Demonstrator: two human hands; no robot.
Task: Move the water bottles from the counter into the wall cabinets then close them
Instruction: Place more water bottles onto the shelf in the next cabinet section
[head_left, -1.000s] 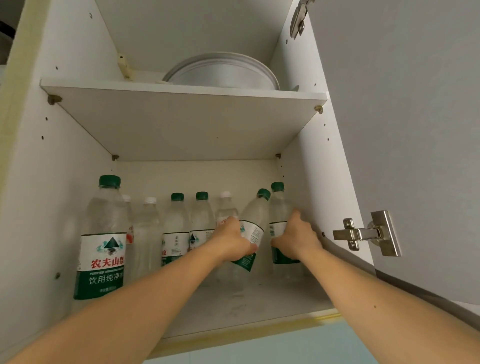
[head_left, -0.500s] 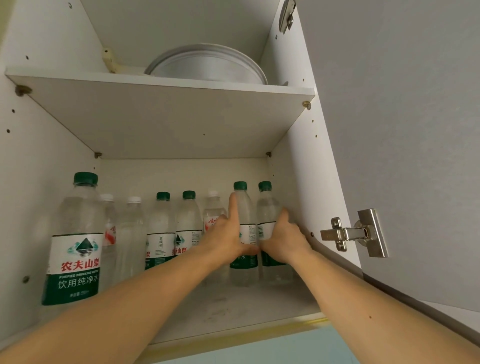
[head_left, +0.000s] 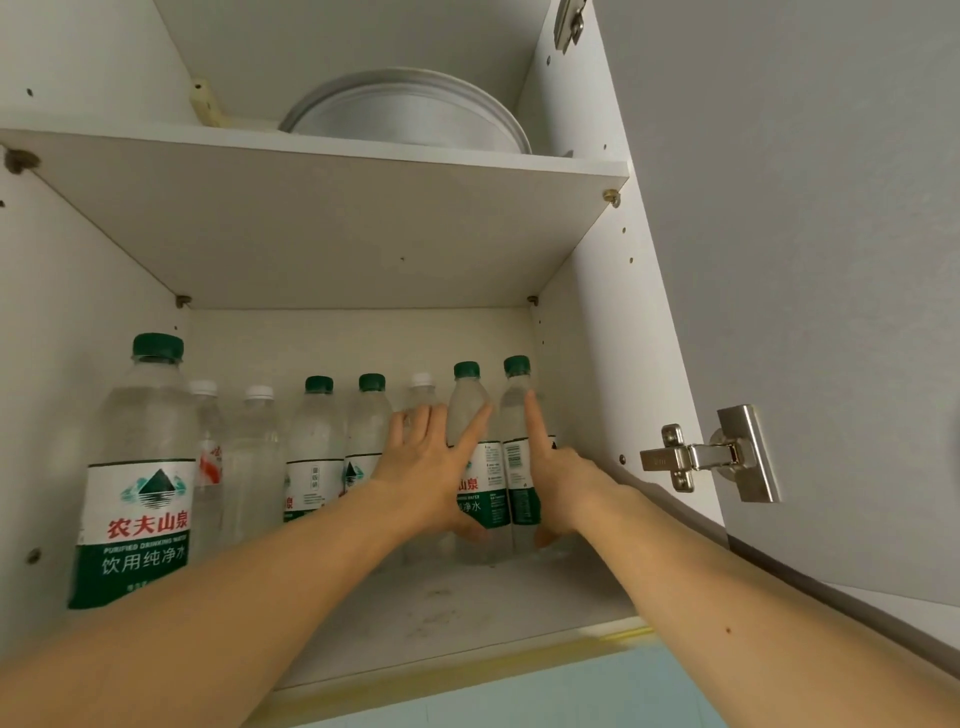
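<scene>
Both hands, left (head_left: 431, 467) and right (head_left: 563, 480), have opened flat against upright bottles (head_left: 470, 415) inside the cabinet (head_left: 582, 364).

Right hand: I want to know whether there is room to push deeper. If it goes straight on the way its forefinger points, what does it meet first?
The right hand meets the rightmost green-capped bottle at once: its forefinger already seems to lie against it. Behind is the cabinet's back wall; depth is unclear.

The water bottles (head_left: 470, 452) are clear, shiny plastic with paper-looking labels. The cabinet shelf (head_left: 322, 228) is smooth, matt white board. The door hinge (head_left: 711, 454) is shiny metal.
</scene>
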